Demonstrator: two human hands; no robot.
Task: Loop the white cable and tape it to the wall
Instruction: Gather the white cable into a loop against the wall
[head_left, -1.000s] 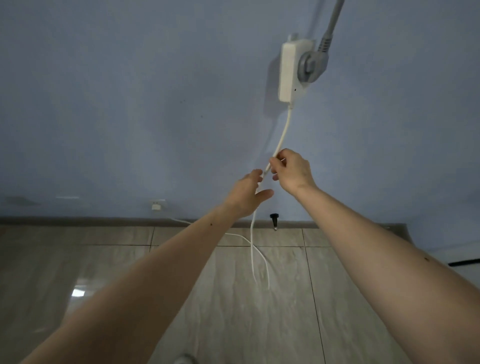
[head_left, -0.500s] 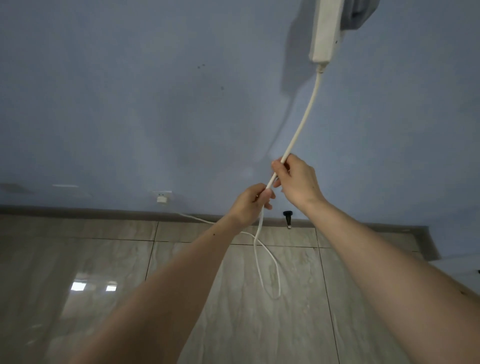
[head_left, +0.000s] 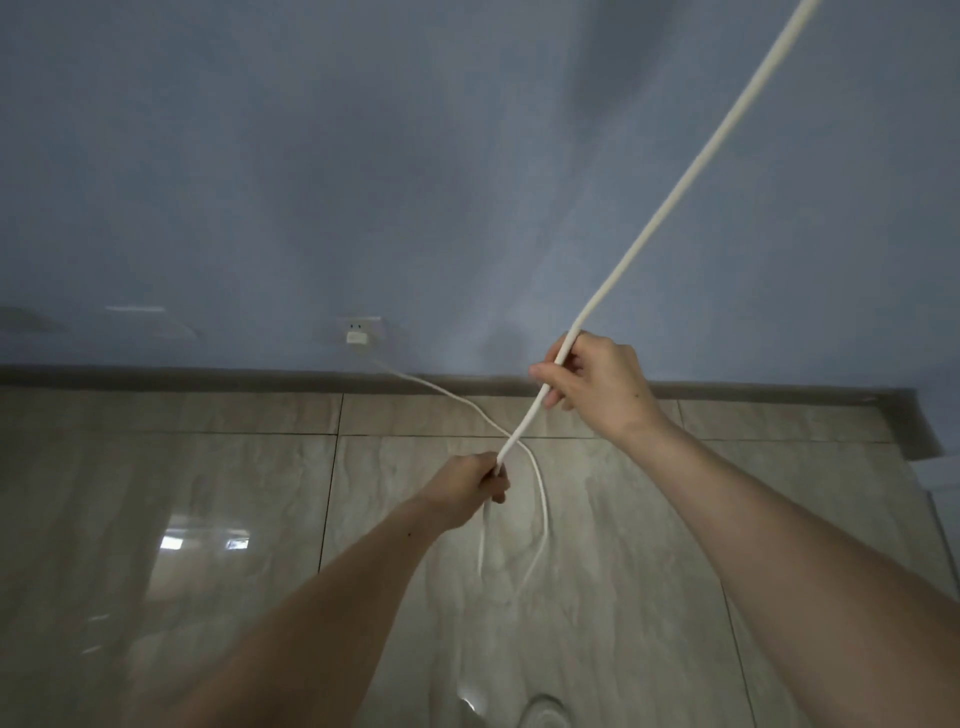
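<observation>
the fingers (head_left: 558, 370) of the right hand (head_left: 597, 387) are curled round the white cable (head_left: 675, 197), with the thumb pointing left across it; the cable passes through the fist on a slant. lower and to the left, the fingers (head_left: 496, 480) of the left hand (head_left: 467, 491) are clenched on the same cable, gripping it where it comes down from the right hand. the stretch between the two hands is straight and taut. above the right hand the cable rises in a long straight line to the top right edge of the view, in front of the blue wall (head_left: 311, 156). below the left hand the cable hangs in a narrow slack loop over the tiled floor (head_left: 182, 493), then climbs back up, crosses behind the taut stretch and runs left to a white plug (head_left: 356, 338) seated in a wall socket (head_left: 359, 330) low on the wall, just above the dark skirting board (head_left: 182, 375). both forearms are bare and reach forward from the bottom of the view. the glossy floor tiles carry bright reflections at lower left.
</observation>
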